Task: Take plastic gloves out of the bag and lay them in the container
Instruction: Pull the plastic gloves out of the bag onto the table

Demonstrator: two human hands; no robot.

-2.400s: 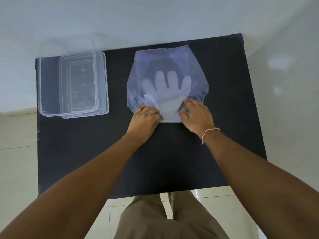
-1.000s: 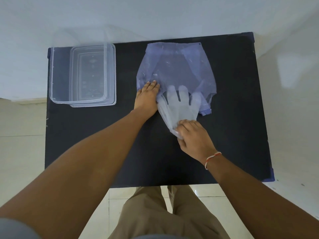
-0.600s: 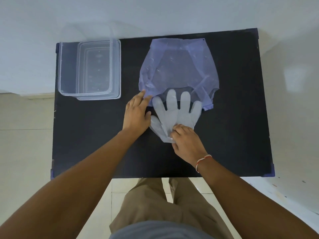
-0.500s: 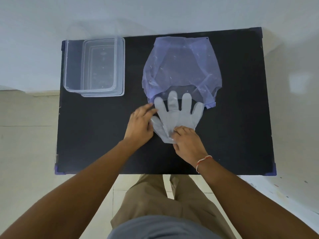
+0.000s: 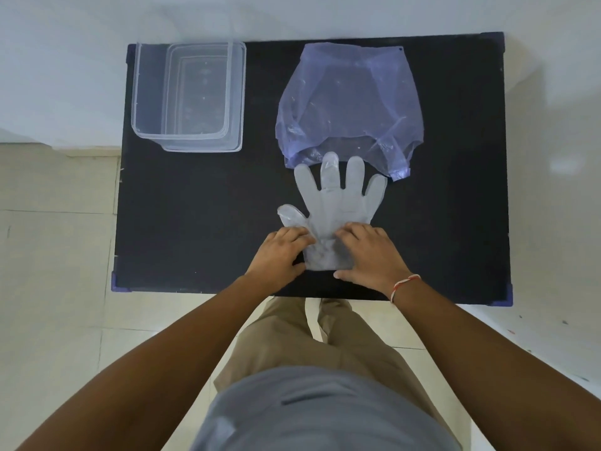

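both hands rest at the cuff end of the plastic glove (image 5: 338, 206), the left hand (image 5: 279, 252) with its fingers curled and pressing the cuff's left edge, the right hand (image 5: 369, 252) with fingers spread fairly flat on the cuff's right edge; whether either has actually pinched the film i cannot tell. from those fingers the glove runs straight away from the person, long axis pointing toward the far edge of the black table (image 5: 201, 206), its fingertips just touching the mouth of the purple bag (image 5: 349, 102) and its thumb sticking out to the left. the container (image 5: 140, 92) sits at the far left corner, well apart from the glove, so the left hand is the nearer one for carrying it over, i would judge. counted: one glove stack visible, layers within it unclear; one bag; one clear container, seemingly sitting on its lid; two hands.
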